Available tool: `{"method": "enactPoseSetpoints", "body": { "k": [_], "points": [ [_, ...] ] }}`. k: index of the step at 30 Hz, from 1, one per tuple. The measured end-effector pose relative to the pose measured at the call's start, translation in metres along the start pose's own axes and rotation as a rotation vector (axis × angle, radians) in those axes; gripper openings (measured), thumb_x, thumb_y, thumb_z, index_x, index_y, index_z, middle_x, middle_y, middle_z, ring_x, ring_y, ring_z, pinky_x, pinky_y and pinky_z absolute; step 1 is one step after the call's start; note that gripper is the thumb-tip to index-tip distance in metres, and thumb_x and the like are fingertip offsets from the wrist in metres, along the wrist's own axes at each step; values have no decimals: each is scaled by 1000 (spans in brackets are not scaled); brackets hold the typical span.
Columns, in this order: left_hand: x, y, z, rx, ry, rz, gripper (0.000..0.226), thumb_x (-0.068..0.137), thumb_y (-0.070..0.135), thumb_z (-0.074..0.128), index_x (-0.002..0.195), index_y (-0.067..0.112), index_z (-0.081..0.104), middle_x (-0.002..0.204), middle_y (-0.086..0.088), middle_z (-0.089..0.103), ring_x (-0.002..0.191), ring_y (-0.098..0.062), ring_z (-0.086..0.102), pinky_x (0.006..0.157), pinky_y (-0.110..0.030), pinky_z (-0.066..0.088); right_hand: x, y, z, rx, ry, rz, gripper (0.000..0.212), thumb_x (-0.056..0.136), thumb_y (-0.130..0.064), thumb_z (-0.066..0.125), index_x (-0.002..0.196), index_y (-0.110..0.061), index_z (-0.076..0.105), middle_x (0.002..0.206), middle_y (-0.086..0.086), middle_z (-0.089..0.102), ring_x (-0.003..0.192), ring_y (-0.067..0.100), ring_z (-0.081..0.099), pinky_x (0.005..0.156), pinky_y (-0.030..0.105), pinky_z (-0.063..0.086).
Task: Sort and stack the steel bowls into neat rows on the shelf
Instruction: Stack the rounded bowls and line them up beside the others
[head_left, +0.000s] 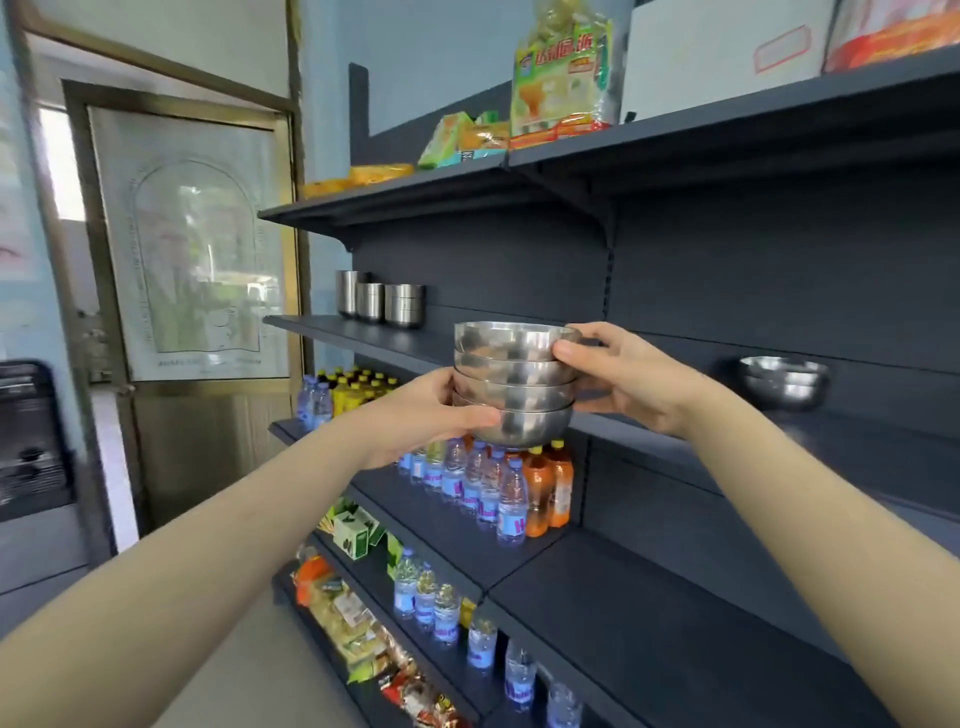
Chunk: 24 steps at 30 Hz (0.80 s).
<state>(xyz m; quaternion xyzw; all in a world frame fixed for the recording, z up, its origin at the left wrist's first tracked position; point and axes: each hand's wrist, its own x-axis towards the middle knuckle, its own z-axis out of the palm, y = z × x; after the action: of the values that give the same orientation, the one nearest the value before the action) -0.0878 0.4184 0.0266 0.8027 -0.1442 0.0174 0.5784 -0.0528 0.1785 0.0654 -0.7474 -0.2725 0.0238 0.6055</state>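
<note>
Holds one stack of four nested steel bowls (514, 384) in front of the dark shelf (857, 447), left hand (426, 415) fingers wrapped round the lowest bowl and right hand (623, 379) fingers gripping the top ones. Shows one smaller bowl stack (784, 382) standing on that shelf to the right and three steel cup stacks (371, 301) at its left end.

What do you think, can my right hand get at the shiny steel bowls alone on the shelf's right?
Probably not yet: the right hand and left hand both grip a stack of four round steel bowls. Once freed, the dark shelf toward the resting bowls looks unobstructed.
</note>
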Motion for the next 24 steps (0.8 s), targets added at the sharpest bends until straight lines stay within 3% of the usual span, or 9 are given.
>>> {"method": "enactPoseSetpoints", "body": {
  "k": [10, 19, 24],
  "points": [
    [30, -55, -136, 8, 126, -16, 39, 81, 23, 76, 115, 21, 57, 116, 2, 66, 110, -10, 64, 95, -27, 51, 140, 7, 93, 14, -121, -14, 79, 67, -40, 77, 136, -20, 46, 108, 0, 71, 94, 17, 71, 78, 33, 58],
    [176, -116, -227, -2, 51, 5, 47, 79, 21, 79, 119, 28, 55, 112, 11, 70, 111, -5, 63, 99, -27, 49, 300, 61, 90, 24, -63, -47, 78, 64, -30, 77, 135, -18, 48, 115, 1, 70, 91, 19, 71, 80, 39, 58],
    [264, -156, -276, -78, 68, 35, 74, 56, 39, 88, 121, 26, 56, 113, 11, 71, 114, -9, 62, 107, -36, 43, 398, 84, 90, -5, -41, -46, 71, 66, -27, 75, 133, -21, 51, 110, -2, 73, 92, 19, 71, 78, 36, 58]
  ]
}}
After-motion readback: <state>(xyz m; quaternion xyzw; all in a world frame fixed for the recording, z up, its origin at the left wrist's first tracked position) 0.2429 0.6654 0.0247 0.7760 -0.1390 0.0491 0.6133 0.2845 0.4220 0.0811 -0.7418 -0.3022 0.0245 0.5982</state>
